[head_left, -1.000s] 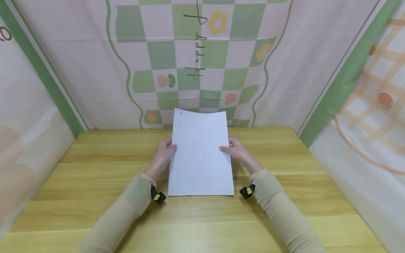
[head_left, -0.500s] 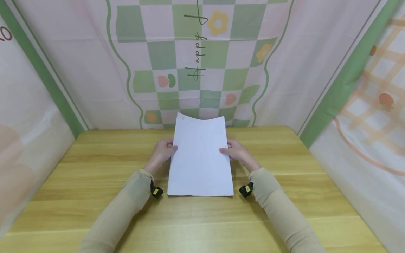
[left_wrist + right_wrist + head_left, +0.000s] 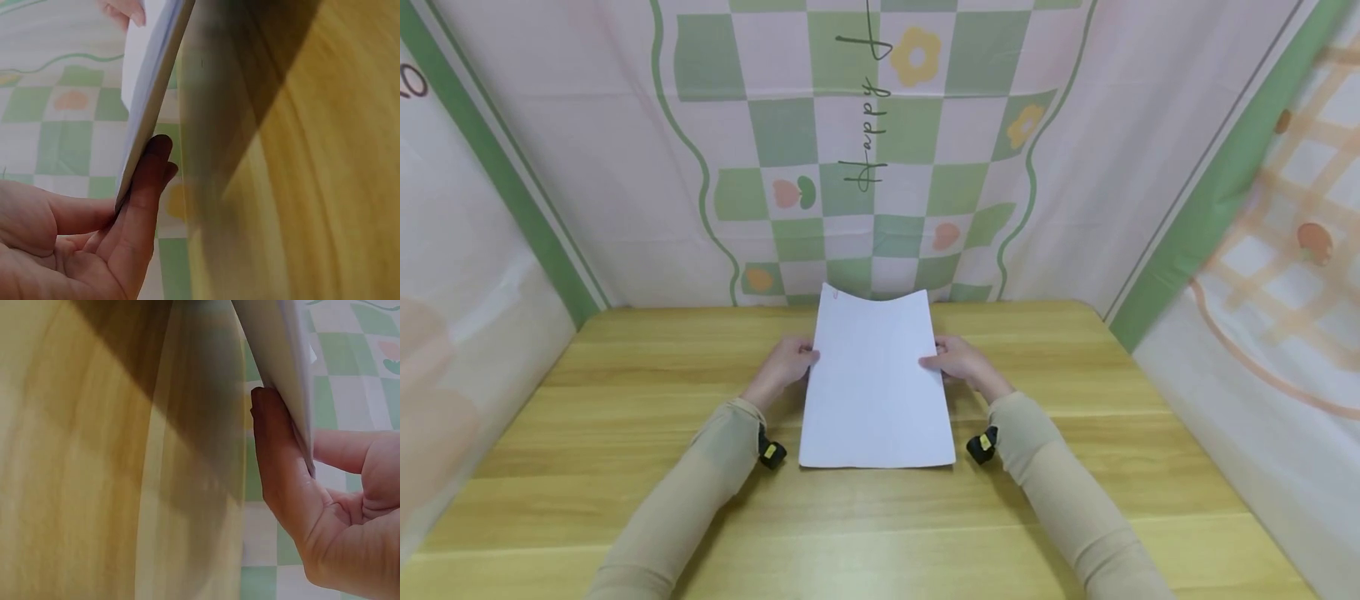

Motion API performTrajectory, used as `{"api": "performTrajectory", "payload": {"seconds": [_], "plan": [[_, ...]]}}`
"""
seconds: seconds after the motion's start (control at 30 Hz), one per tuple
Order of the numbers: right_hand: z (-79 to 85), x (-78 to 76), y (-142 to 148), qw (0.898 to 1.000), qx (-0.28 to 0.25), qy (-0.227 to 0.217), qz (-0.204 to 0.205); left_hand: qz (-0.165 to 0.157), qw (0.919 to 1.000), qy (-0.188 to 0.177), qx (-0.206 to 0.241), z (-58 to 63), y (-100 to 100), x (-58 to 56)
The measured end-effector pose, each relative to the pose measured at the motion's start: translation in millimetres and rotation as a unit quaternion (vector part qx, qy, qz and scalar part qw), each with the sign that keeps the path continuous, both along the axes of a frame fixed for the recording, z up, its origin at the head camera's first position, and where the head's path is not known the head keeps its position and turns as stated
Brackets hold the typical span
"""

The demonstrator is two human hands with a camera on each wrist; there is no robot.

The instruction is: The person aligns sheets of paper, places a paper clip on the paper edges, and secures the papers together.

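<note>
A stack of white paper (image 3: 877,387) is held up by both hands in the middle of the head view, its near edge low over the table and its far end tilted up. The sheets sag a little between the hands. At the far left corner shows a small paper clip (image 3: 835,294). My left hand (image 3: 786,362) pinches the left edge, thumb on top and fingers (image 3: 142,206) underneath. On the opposite edge, my right hand (image 3: 962,360) grips the same way, with its fingers (image 3: 278,450) flat against the underside.
The wooden table (image 3: 880,542) spreads out under the forearms. A patterned curtain (image 3: 842,125) hangs right behind its far edge, with more cloth on both sides. Each wrist wears a small black camera, on the left (image 3: 772,454) and on the right (image 3: 981,447).
The paper's far end has come down, so the stack tilts less, and its far edge bows more. Both hands have sunk slightly with it, keeping their hold.
</note>
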State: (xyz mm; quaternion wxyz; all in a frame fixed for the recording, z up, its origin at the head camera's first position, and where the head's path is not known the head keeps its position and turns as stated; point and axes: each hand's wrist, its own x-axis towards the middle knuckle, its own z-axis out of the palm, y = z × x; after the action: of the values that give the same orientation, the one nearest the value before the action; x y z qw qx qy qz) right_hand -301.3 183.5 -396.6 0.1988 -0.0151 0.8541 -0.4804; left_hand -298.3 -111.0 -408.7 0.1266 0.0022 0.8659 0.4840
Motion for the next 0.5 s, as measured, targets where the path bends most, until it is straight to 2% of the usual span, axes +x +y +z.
{"api": "performTrajectory", "payload": {"seconds": [0.23, 0.5], "plan": [[-6.7, -5.6, -1.5, 1.000, -0.008, -0.022, 0.000, -0.002, 0.9999, -0.011, -0.001, -3.1, 0.8, -1.8], [-7.4, -7.6, -2.0, 1.000, 0.004, -0.030, 0.000, 0.000, 0.9997, -0.015, -0.018, -5.3, 2.8, -5.5]]}}
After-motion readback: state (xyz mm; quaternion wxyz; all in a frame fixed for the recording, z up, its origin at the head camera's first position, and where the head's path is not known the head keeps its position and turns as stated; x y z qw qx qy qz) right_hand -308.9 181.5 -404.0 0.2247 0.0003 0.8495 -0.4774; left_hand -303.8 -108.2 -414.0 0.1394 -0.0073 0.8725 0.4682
